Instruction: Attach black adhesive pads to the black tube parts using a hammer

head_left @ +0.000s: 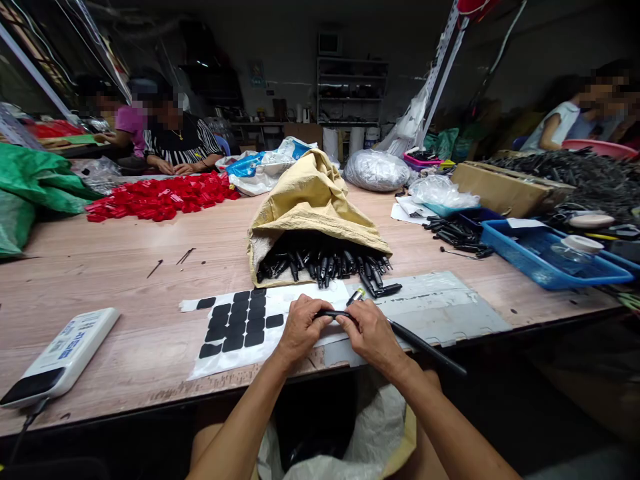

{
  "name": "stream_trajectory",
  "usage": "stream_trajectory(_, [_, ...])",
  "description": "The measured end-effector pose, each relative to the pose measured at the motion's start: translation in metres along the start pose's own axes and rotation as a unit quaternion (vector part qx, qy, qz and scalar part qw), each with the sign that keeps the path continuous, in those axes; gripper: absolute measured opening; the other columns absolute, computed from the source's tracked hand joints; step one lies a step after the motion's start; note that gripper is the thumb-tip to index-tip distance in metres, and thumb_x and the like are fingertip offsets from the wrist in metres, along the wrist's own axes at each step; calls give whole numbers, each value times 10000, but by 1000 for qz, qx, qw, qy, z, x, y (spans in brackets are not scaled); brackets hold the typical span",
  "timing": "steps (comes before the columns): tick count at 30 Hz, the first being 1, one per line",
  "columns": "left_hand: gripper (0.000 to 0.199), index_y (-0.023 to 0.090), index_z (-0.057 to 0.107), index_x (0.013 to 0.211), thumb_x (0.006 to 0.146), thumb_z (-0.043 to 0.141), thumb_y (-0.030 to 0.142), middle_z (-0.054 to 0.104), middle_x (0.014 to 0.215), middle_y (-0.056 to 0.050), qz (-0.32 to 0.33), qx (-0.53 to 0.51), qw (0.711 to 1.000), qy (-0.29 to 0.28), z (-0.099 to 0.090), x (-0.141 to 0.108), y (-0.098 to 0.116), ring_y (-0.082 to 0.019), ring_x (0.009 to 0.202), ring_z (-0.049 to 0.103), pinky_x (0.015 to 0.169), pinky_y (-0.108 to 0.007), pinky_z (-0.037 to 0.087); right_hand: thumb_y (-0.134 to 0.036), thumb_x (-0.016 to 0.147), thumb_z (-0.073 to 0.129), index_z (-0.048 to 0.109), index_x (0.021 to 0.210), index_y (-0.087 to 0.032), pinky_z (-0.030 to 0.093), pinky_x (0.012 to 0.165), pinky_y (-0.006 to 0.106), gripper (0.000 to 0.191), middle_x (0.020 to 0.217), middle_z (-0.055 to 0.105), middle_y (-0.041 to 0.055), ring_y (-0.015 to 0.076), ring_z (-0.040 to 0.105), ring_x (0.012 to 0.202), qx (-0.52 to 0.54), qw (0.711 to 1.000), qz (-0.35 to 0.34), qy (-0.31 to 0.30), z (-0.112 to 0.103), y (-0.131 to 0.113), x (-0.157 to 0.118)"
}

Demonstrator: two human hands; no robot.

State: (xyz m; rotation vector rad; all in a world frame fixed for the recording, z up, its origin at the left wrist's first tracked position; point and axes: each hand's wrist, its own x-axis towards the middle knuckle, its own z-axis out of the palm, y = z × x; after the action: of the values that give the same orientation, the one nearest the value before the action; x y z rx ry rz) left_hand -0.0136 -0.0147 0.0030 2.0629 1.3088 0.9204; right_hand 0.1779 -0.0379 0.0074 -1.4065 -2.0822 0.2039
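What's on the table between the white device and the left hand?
Head view: bare tabletop beside the white device, then the white sheet with black rounded squares, reaching the left hand.

blk slim pc (332, 313); near-horiz; held both ends; over tbl (145, 293)

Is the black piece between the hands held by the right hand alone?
No, the left hand also has its fingers on the black piece, across from the right hand.
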Motion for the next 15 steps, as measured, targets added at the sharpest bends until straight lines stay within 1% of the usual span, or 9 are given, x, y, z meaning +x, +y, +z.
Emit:
stream_trajectory(2, [179,251,745,983,890,596,284,680,894,-34,-10,-10,1000,-4,-1,0,0,-240,957,548,900,-394,409,-365,959,572,609,797,-208,386,757,311,228,790,602,26,185,499,820,18,1000,-2,-3,-7,3,0])
stream_trajectory(4, [211,257,750,980,923,563,336,674,876,-34,-25,-15,1000,-5,-2,0,1,-240,956,544,885,-386,411,-401,932,611,644,883,-212,401,763,311,197,788,603,18,181,514,807,37,999,-3,8,-13,8,0])
stream_trajectory(6, [243,259,747,967,946,527,361,678,857,-28,-35,-13,999,-7,-3,0,2,-238,954,541,875,-378,409,-391,913,632,663,962,-217,414,783,319,184,807,614,17,181,530,805,45,999,-6,23,-18,13,-1])
stream_trajectory(8, [270,253,735,925,963,496,370,683,829,-20,-35,-9,999,-11,-4,0,3,-233,938,536,865,-371,400,-352,900,637,669,991,-220,423,799,327,163,830,625,23,186,544,819,42,999,-10,28,-20,16,-2])
stream_trajectory(12, [397,227,655,734,1006,412,384,655,737,-10,-19,3,999,-30,-5,2,3,-218,884,525,833,-356,382,-302,879,647,664,1007,-221,432,817,334,152,893,644,37,201,554,866,13,999,-13,32,-23,20,-5])
stream_trajectory(15, [440,217,599,670,1018,389,386,629,708,-7,-14,4,999,-33,-5,2,3,-211,868,519,817,-350,376,-298,878,647,664,1004,-216,429,844,347,151,944,652,50,218,543,908,-43,998,-2,52,-27,28,-7])
